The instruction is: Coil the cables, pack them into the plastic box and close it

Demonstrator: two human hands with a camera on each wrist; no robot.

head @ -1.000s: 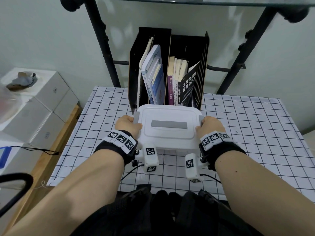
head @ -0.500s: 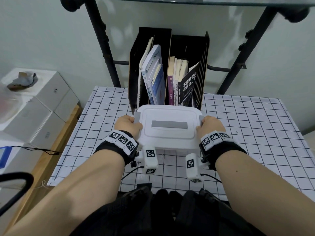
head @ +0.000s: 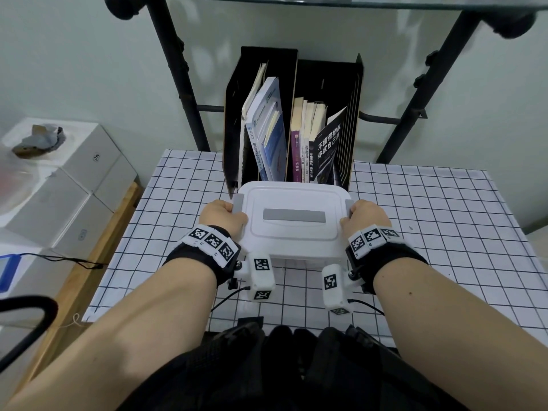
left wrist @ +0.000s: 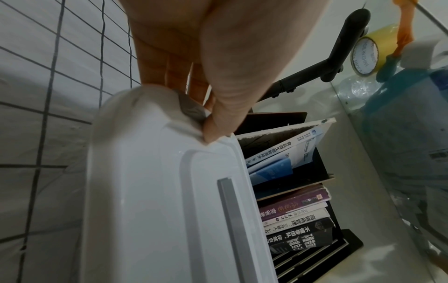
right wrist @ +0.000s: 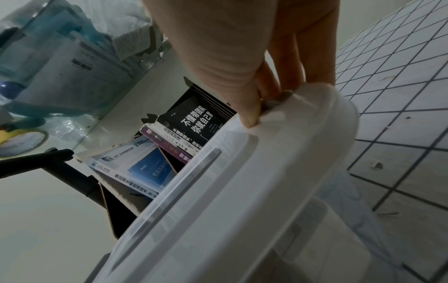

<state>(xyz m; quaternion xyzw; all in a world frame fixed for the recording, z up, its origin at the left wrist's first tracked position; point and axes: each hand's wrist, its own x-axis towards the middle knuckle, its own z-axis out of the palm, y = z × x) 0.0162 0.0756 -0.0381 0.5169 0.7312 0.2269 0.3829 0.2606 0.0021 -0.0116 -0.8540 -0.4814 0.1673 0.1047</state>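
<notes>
White plastic box [head: 292, 232] with a white lid [head: 293, 200]; a grey rectangular strip [head: 294, 216] marks the lid's centre, and grey clips [head: 238, 203] sit at its two ends. The table [head: 444, 232] is covered in white cloth with a grid of thin black lines. Black file holder [head: 261, 63] containing books: a light blue and white cover [head: 268, 126], a purple spine [head: 295, 155], a black cover with white characters [head: 327, 149]. Black wristbands [head: 204, 253] carry white blocks printed with black-and-white square codes. Black frame tubes [head: 178, 69]; pale green-grey wall [head: 74, 54]; white cartons [head: 59, 185].
</notes>
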